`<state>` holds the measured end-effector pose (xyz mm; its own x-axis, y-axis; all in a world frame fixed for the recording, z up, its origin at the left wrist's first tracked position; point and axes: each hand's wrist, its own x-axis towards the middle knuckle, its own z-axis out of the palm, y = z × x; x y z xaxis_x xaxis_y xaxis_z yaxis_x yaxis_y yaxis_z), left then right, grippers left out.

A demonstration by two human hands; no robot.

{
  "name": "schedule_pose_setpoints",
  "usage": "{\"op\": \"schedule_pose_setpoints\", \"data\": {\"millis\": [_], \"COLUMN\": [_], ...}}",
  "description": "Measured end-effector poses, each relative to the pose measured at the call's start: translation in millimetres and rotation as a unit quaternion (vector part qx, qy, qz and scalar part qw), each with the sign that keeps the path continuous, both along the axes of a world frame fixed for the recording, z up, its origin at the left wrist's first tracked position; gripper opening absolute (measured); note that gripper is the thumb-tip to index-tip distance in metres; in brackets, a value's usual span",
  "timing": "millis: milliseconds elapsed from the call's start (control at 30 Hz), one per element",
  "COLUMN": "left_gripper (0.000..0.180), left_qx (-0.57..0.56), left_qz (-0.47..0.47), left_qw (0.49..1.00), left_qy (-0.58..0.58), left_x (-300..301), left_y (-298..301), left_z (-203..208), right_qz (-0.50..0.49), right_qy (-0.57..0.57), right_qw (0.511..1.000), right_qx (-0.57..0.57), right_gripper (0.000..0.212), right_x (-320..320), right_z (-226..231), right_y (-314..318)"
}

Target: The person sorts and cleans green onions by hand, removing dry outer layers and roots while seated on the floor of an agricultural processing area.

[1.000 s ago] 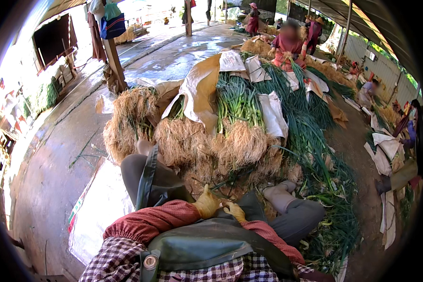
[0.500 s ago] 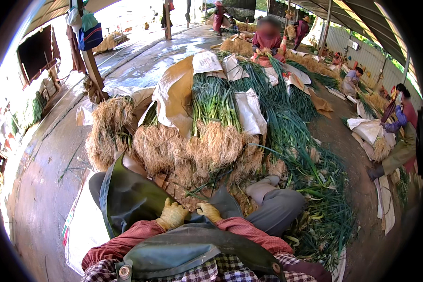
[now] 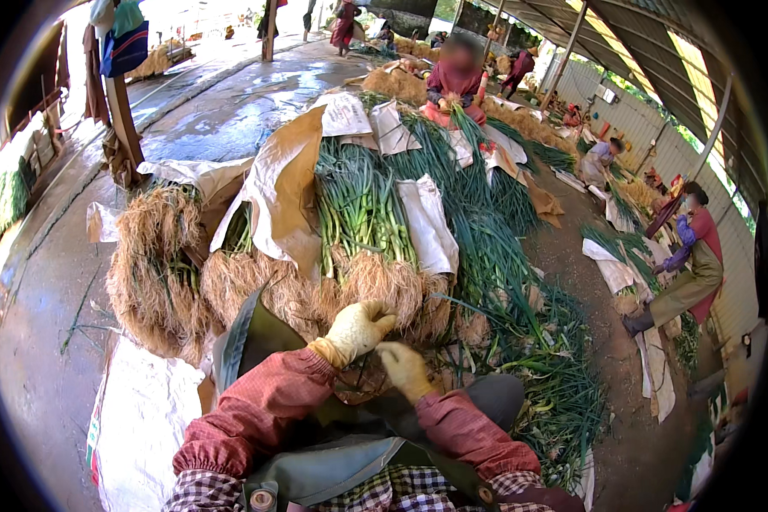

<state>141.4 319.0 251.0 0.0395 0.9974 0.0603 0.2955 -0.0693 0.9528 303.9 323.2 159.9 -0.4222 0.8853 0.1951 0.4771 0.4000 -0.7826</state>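
My left hand (image 3: 358, 331), in a pale yellow glove, is raised just in front of the roots of a spring onion bundle (image 3: 375, 286). Its fingers are curled together, and whatever may be in them is hidden. Close beside it and a little nearer to me is my gloved right hand (image 3: 404, 369), slightly blurred, its fingers also bent inward. The bundle lies with its tan roots toward me and its green leaves pointing away. More root ends (image 3: 158, 264) are heaped to the left. A dark green apron (image 3: 324, 474) covers my lap.
Brown-and-white paper sheets (image 3: 290, 183) lie over the bundles. Loose green leaves (image 3: 555, 384) spread at my right. A white sack (image 3: 149, 418) lies on the floor at my left. A person (image 3: 459, 85) sits beyond the pile; another (image 3: 691, 256) bends at the right.
Both hands have risen from my lap and moved forward toward the roots, the left one farther. The view has shifted, so the pile appears farther left.
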Motion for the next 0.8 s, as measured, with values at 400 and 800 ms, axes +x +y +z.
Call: {"op": "schedule_pose_setpoints", "data": {"millis": [400, 800], "left_gripper": [0.016, 0.022], "left_qx": [-0.079, -0.174], "left_qz": [0.1, 0.119], "left_qw": [0.937, 0.939], "left_qy": [-0.325, -0.274], "left_x": [-19.0, -23.1], "left_y": [6.5, 9.9], "left_z": [-34.7, -47.5], "right_qz": [-0.149, -0.115], "right_qy": [-0.184, 0.011], "right_qw": [0.967, 0.988], "right_qx": [-0.095, -0.105], "right_gripper": [0.027, 0.033], "right_x": [-76.7, -81.9], "right_z": [60.3, 45.8], "right_y": [246.1, 93.5]}}
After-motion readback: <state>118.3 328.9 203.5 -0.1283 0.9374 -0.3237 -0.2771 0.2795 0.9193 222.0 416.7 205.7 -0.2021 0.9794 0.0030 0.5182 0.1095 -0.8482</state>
